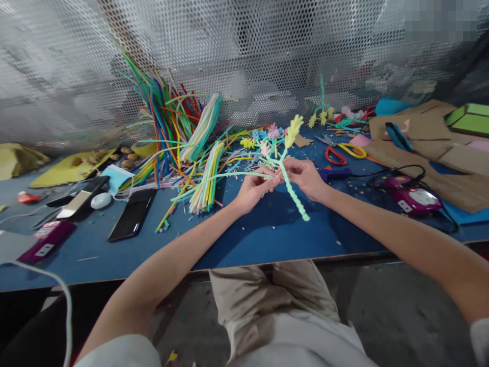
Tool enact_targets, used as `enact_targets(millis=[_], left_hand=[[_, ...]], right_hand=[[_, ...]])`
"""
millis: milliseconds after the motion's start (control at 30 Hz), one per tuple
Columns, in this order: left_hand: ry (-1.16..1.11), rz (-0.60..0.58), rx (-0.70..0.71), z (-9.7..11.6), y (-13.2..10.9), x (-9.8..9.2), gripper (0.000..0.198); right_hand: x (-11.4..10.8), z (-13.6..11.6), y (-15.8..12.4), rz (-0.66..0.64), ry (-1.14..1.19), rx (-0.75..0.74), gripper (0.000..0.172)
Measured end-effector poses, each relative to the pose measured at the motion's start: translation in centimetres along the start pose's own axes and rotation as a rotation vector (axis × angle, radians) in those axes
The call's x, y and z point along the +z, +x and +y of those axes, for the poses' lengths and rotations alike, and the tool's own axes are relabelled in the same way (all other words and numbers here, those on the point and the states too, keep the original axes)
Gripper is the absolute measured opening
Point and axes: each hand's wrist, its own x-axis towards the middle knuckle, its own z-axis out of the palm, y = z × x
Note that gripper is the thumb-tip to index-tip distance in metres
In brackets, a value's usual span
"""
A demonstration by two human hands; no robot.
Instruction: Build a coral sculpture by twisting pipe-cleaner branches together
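Over the blue table (267, 239), both hands meet on a pipe-cleaner flower stem (295, 196), mint green and twisted, its lower end hanging toward me. My left hand (255, 189) pinches a loose mint pipe cleaner (214, 178) that trails off to the left, right where it meets the stem. My right hand (303, 176) is closed around the stem's upper part. Above the hands the stem branches into small flowers, yellow (293, 130), blue and pink (272, 132).
A heap of coloured pipe cleaners (179, 137) lies left of centre. Scissors with red and yellow handles (340, 152), a purple glue gun (410, 196) with its cord, cardboard (428, 137), a dark phone (133, 214), and another finished flower sprig (323, 114) surround the work spot.
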Motion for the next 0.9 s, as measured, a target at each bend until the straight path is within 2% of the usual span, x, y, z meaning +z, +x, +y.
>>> enact_targets(millis=[133,233,333,467,567,767,900], left_hand=[[0.063,-0.006,0.044,0.0,0.1,-0.1,0.040],[0.069,-0.012,0.084,-0.2,0.1,-0.2,0.040],[0.104,-0.012,0.113,-0.4,0.1,-0.2,0.041],[0.143,0.086,0.206,-0.4,0.1,-0.4,0.040],[0.143,0.124,0.242,-0.4,0.3,-0.6,0.042],[0.233,0.040,0.212,-1.4,0.6,-1.0,0.038],[0.340,0.005,0.327,-1.5,0.4,-0.8,0.044]], right_hand=[[-0.3,-0.2,0.0,-0.022,-0.094,-0.071,0.040],[-0.3,-0.4,0.1,-0.042,-0.021,-0.072,0.037],[-0.6,-0.5,0.3,-0.047,0.089,-0.017,0.037],[-1.5,0.2,0.7,-0.031,0.185,0.080,0.042],[-1.8,0.4,0.7,-0.023,0.217,0.099,0.040],[-1.4,-0.1,0.7,0.020,0.220,0.119,0.039],[-1.5,0.1,0.9,-0.016,0.223,0.110,0.041]])
